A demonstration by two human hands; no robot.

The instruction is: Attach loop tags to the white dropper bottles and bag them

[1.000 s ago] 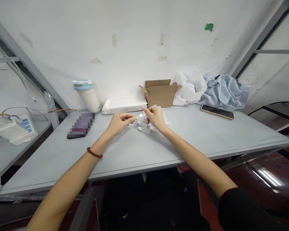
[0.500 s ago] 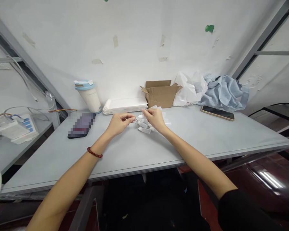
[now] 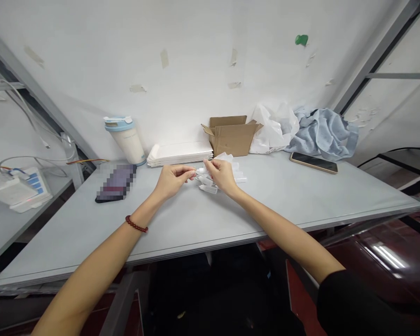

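My left hand (image 3: 172, 180), a beaded bracelet on its wrist, is closed in a pinch. What sits between its fingertips is too small to make out. Just to the right, my right hand (image 3: 224, 174) grips a small translucent dropper bottle (image 3: 200, 171), its narrow end pointing at the left fingertips. Under and around the right hand lies a loose pile of similar small plastic bottles (image 3: 208, 189), partly hidden by that hand.
Behind the hands stand a stack of white boxes (image 3: 180, 151) and an open cardboard box (image 3: 233, 140). A tumbler (image 3: 126, 142) and a blurred phone (image 3: 117, 183) are at left. To the right are a plastic bag (image 3: 275, 128), blue cloth (image 3: 327, 133) and another phone (image 3: 314, 163).
Both hands keep almost the same pose, close together over the pile. The whole view has shifted slightly. The held bottle's narrow end shows more clearly between the hands.
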